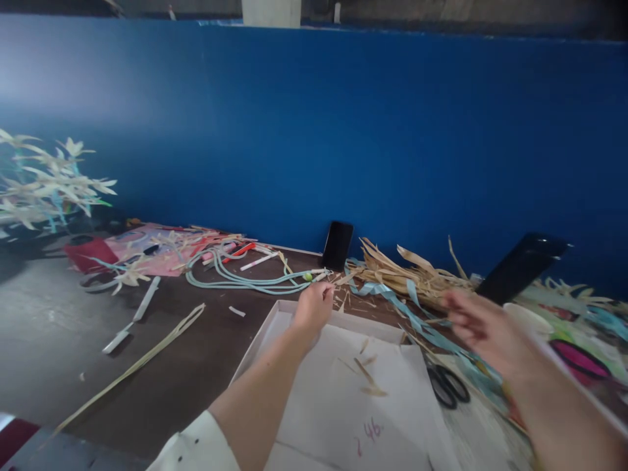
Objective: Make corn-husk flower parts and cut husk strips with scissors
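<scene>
My left hand [315, 306] is closed over the far edge of a shallow white box lid [328, 318], its fingertips pinched together. Whatever sits between them is too small to make out. Off to the right, my right hand [483, 327] is smeared by motion, with its fingers partly curled. It is nearest to a pile of dry tan husk strips [417, 271] and a pale blue ribbon [392, 297]. Inside the lid lies white paper [338, 392] with red handwriting and several small husk scraps [367, 379].
Black-handled scissors [447, 386] lie right of the lid. A phone [337, 245] leans against the blue wall [294, 131], and a dark upright device [523, 265] stands farther right. Looped light-blue cord [245, 284], a folded straw strip [147, 356] and a red thread spool [88, 253] are on the left.
</scene>
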Motion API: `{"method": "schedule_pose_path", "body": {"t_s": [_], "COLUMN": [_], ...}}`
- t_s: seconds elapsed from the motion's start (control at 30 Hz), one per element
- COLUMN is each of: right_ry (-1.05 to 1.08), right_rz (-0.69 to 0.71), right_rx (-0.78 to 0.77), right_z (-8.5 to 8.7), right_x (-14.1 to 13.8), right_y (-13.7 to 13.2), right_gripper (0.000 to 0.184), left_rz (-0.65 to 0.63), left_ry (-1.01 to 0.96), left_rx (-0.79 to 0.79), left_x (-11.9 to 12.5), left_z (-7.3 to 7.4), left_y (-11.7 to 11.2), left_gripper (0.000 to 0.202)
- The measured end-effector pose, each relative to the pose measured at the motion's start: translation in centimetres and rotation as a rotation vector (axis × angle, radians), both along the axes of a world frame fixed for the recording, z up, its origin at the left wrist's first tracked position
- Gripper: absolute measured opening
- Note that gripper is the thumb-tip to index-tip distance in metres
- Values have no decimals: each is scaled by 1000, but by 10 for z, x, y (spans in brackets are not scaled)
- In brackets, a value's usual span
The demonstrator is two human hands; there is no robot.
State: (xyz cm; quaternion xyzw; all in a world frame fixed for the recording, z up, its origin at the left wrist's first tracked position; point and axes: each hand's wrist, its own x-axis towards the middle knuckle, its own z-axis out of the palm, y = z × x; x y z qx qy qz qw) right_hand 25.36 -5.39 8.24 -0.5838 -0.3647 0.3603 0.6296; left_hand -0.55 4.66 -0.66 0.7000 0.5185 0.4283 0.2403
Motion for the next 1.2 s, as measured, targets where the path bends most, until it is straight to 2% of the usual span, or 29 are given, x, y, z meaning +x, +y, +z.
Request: {"method": "schedule_pose_path", "body": {"t_s": [0.07,0.17,0.27,0.33,0.43,0.53,0.7,0.97,1.2], "right_ry": [-98,-377,-523,-559,-551,-557,-617,-555,-637], "right_rz": [301,497,584,640,704,716,691,616,593], "right_rx": [-148,-235,-286,-291,-339,-400,-448,-348,-328], "right_z": [-14,-30,-40,-46,-50,-48,-45,-63,-63], "right_x": [-37,-82,-109,-120,-132,-144,-156,-153,-148], "right_y": [0,1,9,17,26,31,33,35,37], "right_gripper": [21,30,33,33,25,22,27,10,17], "left_rz": [-12,-26,-29,-24,-10,20,100,134,149], "left_ry": [2,4,-34,-107,-255,-348,-356,-344,-341], "left_rx": [0,6,9,5,-24,-48,17,45,49], "left_x": [-2,-4,-5,-5,-5,-6,-7,-7,-8], "left_z": [0,0,-1,-1,0,3,9,5,6], "left_y": [2,3,4,5,5,5,4,6,5], "left_gripper": [25,28,31,32,31,29,29,31,30]}}
